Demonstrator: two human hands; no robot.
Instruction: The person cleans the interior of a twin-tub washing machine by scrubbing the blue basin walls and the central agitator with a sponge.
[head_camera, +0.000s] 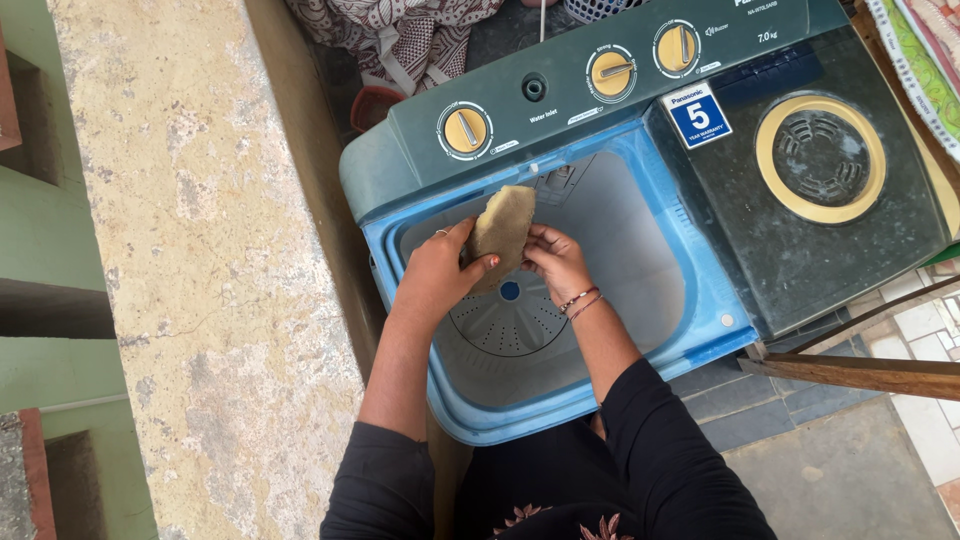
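A flat, oval, tan mesh piece (503, 228), like a lint filter pouch, is held up over the open wash tub (620, 250) of a twin-tub washing machine. My left hand (437, 272) grips its left side. My right hand (555, 258), with bangles at the wrist, pinches its right edge. Below the hands lies the grey pulsator disc (510, 325) with a blue centre cap. The tub has a blue rim (700, 290).
Three yellow dials (465, 130) sit on the dark green control panel. The dark spinner lid with a yellow ring (820, 158) is to the right. A rough concrete wall (190, 260) runs along the left. A wooden stick (860, 372) lies at the right, and patterned cloth (400, 35) lies behind the machine.
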